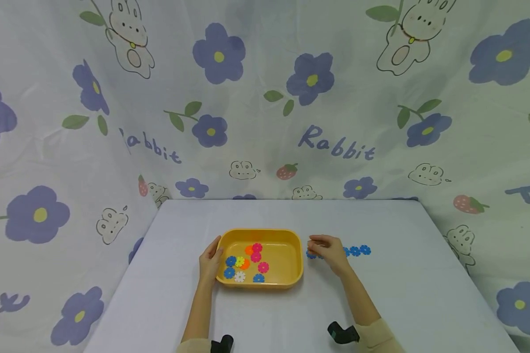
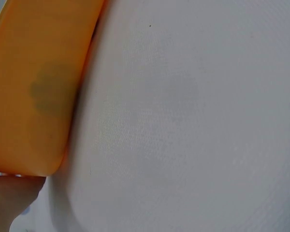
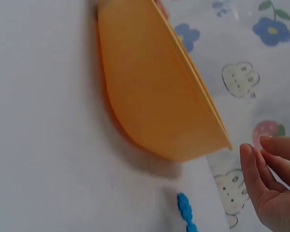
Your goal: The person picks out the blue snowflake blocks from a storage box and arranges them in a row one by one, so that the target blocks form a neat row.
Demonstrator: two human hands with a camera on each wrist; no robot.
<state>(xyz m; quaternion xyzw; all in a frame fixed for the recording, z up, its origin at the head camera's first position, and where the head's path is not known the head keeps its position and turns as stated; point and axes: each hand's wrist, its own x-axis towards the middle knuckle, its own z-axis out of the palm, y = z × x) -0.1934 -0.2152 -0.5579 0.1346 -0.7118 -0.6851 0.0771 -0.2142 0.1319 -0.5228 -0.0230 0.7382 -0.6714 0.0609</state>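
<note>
On the white table a yellow tray [image 1: 287, 283] holds several flower-shaped plastic discs. Pink discs [image 1: 263, 267], orange, yellow and white ones and blue discs [image 1: 231, 261] lie in its left half. My left hand [image 1: 209, 262] grips the tray's left end; the left wrist view shows part of that hand [image 2: 12, 198] against the tray wall. Right of the tray, a row of blue flower discs [image 1: 355, 251] runs sideways, partly hidden behind my right hand [image 1: 329, 251]. In the right wrist view that hand [image 3: 278, 181] has loosely bent fingers, thumb near the fingertips, nothing visible between them.
A white cloth covers the table [image 1: 265, 318]. Behind and beside it hangs a curtain [image 1: 265, 113] printed with rabbits and purple flowers. Black wrist devices [image 1: 342, 333] sit by both sleeves.
</note>
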